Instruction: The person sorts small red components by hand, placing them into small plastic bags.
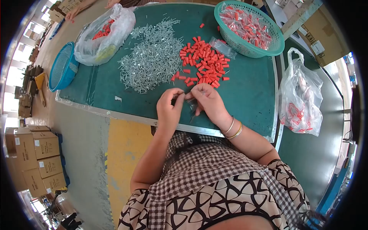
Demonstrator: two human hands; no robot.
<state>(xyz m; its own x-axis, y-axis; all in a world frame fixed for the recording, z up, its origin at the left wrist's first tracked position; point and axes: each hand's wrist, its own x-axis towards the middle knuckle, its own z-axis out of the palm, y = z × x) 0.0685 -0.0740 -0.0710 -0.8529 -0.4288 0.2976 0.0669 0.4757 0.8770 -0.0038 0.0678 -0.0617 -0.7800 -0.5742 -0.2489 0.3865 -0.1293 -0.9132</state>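
Close together at the table's front edge are both of my hands. My left hand (170, 108) is closed in a pinch, but what its fingertips hold is too small to make out. My right hand (210, 102), with bangles on the wrist, is closed on a small clear plastic bag (192, 104) that hangs below the fingers. Just beyond them, red caps (209, 63) lie in a loose pile. A wide heap of small silvery metal pins (149, 57) spreads to the left of the caps. Another clear bag (223, 48) lies at the caps' far side.
A green basket (278, 44) of bagged red parts stands at the back right of the green table (253, 88). At the left are a plastic bag (122, 19) with red pieces and a blue basket (53, 73). A white carrier bag (301, 96) hangs at the right.
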